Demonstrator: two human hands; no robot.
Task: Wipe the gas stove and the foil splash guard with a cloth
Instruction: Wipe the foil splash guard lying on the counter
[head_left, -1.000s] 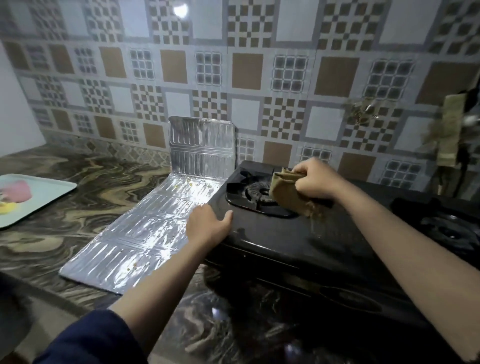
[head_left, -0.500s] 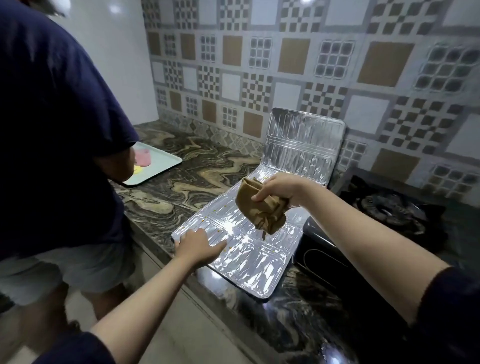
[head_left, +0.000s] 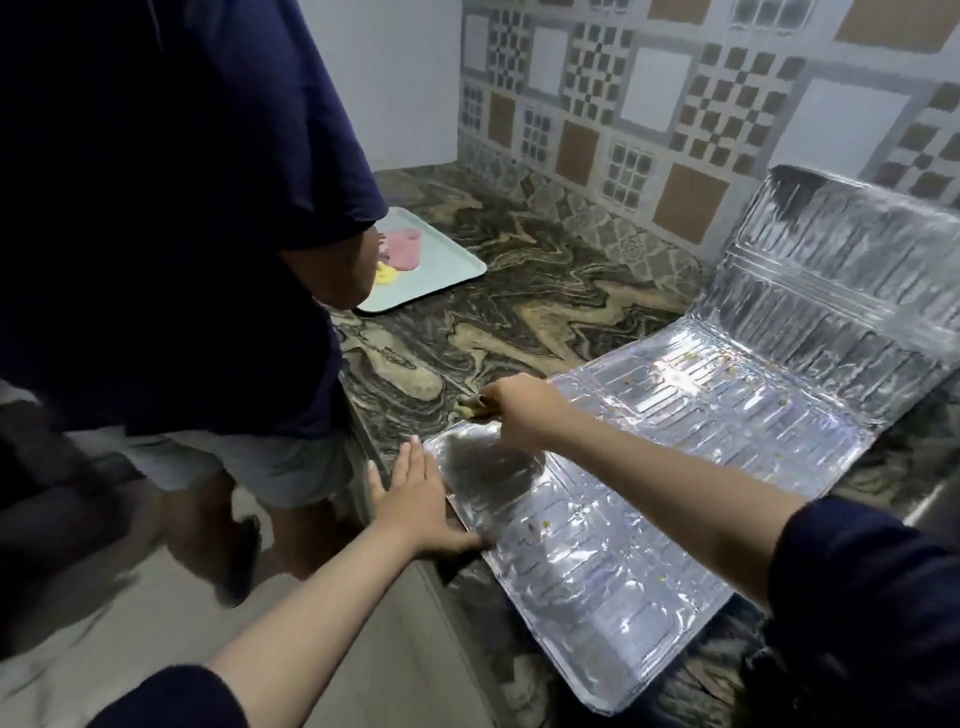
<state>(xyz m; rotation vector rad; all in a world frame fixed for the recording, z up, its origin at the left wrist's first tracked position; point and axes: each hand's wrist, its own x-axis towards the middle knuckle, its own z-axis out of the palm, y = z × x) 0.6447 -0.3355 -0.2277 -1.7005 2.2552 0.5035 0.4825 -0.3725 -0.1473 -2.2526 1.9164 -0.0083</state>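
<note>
Marbled brown-and-black stone forms the counter (head_left: 519, 312), backed by a patterned tile wall (head_left: 675, 104). On it lies the foil splash guard (head_left: 649, 493), two panels flat on the stone and the far panel folded up against the tiles; the near panel overhangs the counter's front edge slightly. Small yellowish crumbs and specks show on the flat panels. The right hand (head_left: 519, 410) is curled round a brown cloth (head_left: 475, 405), of which only a small bunched end shows past the knuckles, at the guard's left edge where foil meets stone. The left hand (head_left: 415, 499) lies with straight, spread fingers on the counter just beside the guard's near-left corner, its thumb reaching onto the foil rim; it holds nothing. A second person in a dark shirt (head_left: 156, 208) stands close at the left, beside a pale tray (head_left: 441, 275) that carries pink and yellow items. The gas stove is out of view.

The step in hand appears to be wiping the flat panels. Thin embossed foil probably creases and slides easily, so the steadying hand does best pressing the corner flat while the cloth travels in long, light strokes along the ribs, away from that anchor. Gathering the crumbs toward one edge, not scattering them over the counter, should save a second pass. The upright panel would likely need support from behind.
</note>
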